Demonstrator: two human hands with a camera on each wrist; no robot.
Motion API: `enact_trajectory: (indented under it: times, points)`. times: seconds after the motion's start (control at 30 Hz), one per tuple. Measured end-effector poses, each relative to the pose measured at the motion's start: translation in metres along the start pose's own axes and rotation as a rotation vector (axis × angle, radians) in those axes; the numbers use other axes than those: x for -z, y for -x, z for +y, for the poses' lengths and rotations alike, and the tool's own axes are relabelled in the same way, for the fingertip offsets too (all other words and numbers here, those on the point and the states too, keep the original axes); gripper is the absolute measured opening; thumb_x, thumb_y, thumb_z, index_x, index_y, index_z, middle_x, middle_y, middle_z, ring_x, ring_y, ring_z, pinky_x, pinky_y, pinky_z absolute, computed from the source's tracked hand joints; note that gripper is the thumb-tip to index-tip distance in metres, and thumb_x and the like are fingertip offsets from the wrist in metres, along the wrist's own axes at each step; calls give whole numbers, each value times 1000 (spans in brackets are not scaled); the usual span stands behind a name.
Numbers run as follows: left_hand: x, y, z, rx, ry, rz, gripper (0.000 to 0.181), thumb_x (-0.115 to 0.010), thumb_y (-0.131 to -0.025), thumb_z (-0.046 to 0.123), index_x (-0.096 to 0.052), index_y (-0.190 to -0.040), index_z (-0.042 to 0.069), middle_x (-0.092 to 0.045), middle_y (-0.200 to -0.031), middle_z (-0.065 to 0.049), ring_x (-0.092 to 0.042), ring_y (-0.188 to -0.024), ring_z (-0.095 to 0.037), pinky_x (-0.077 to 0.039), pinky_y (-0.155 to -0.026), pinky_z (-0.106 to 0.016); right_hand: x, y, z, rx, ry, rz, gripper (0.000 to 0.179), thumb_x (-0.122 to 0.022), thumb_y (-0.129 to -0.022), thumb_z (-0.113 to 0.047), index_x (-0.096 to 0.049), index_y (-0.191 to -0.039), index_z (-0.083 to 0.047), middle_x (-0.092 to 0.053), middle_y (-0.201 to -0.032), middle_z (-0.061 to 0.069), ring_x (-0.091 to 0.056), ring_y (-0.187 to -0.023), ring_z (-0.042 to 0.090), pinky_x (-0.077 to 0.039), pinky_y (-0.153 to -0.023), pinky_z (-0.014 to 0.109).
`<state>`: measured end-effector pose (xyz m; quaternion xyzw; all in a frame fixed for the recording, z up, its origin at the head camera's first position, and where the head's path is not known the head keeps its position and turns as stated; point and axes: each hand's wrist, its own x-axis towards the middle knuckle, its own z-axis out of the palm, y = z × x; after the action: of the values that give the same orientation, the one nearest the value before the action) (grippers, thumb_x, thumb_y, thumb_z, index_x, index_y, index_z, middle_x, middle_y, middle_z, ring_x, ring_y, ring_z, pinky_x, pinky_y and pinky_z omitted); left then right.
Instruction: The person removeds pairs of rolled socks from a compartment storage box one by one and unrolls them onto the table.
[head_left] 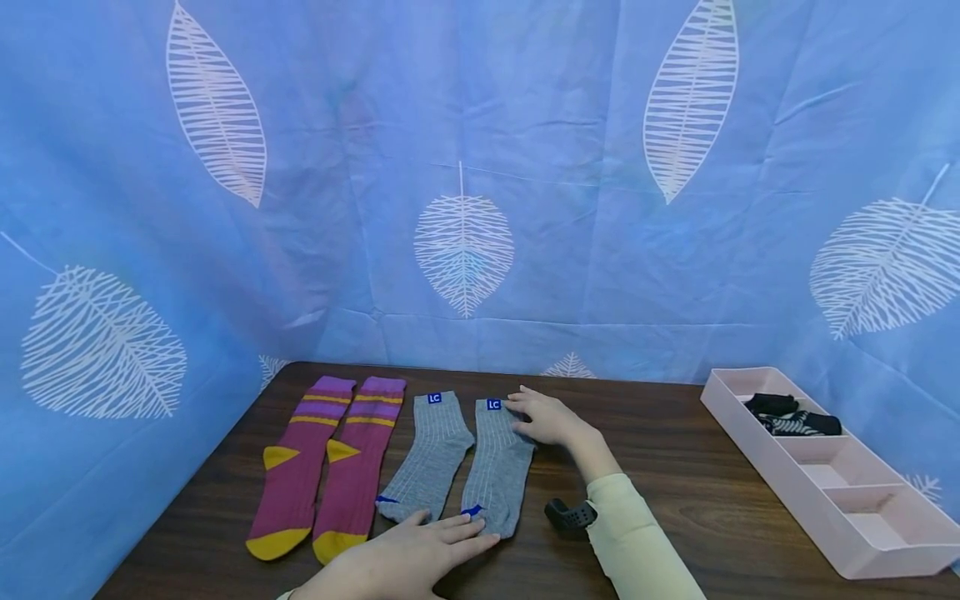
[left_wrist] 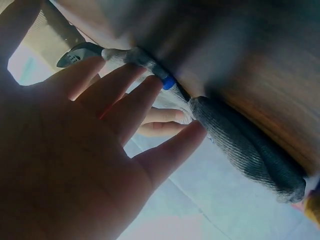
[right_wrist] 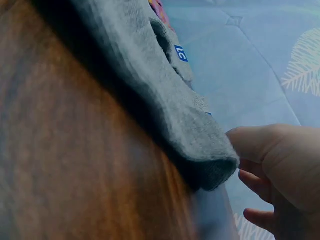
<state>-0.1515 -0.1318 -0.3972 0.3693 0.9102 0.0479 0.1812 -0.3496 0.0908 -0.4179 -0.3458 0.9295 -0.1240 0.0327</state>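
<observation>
Two grey ribbed ankle socks lie side by side, toes toward me: the left grey sock (head_left: 431, 467) and the right grey sock (head_left: 498, 475), each with a blue LC label at the cuff and blue at the toe. My left hand (head_left: 408, 554) reaches over their toe ends with fingers extended and spread. In the left wrist view its fingertips overlap the toes. My right hand (head_left: 551, 417) is at the cuff of the right grey sock, fingers loosely bent. The right wrist view has its thumb (right_wrist: 247, 142) close beside the cuff opening, nothing pinched.
Two long maroon socks with purple and yellow stripes, left one (head_left: 292, 475) and right one (head_left: 360, 467), lie to the left. On the right stands a pink divided box (head_left: 795, 500) with dark socks (head_left: 795, 417) in its far compartment. A blue leaf-print cloth (head_left: 555, 275) hangs behind the table.
</observation>
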Motion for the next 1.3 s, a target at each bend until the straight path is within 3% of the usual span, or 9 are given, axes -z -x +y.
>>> enact_trajectory:
  times: [0.4,0.7,0.93,1.13,1.3]
  points:
    - [-3,-4,-1,-30,-55,46,74,-38,-78,69,-15,-142,37,-26,-146,12,-28,-135,-11,-37,-93,-56,-6,1,9,-26,-5,-35,54,-51,-90,-36,-36,-138,-18,-26,-148,8,-16,-138,31,-23,-104,57]
    - [9,7,-3,-43,-34,87,71,-41,-81,64,-17,-142,35,-23,-148,9,-24,-136,-15,-35,-93,-58,3,2,8,-39,-31,47,55,-55,-87,-36,-40,-136,-18,-26,-147,9,-15,-138,32,-22,-103,58]
    - [24,23,-9,8,9,171,70,-47,-81,61,-20,-141,38,-24,-148,7,-23,-137,-22,-30,-93,-64,22,12,3,-52,-16,113,54,-55,-87,-35,-39,-137,-19,-26,-147,9,-16,-137,33,-21,-105,57]
    - [34,38,-13,72,14,226,69,-41,-79,68,-23,-139,39,-26,-147,6,-24,-136,-25,-27,-95,-64,35,25,-4,-48,-5,142,52,-52,-89,-37,-39,-137,-21,-28,-147,9,-18,-137,33,-20,-104,58]
    - [45,47,-15,115,7,284,69,-41,-79,68,-25,-139,38,-28,-147,3,-26,-135,-28,-26,-97,-64,43,43,-8,-24,49,215,51,-53,-88,-38,-41,-135,-21,-32,-144,8,-24,-136,31,-25,-104,54]
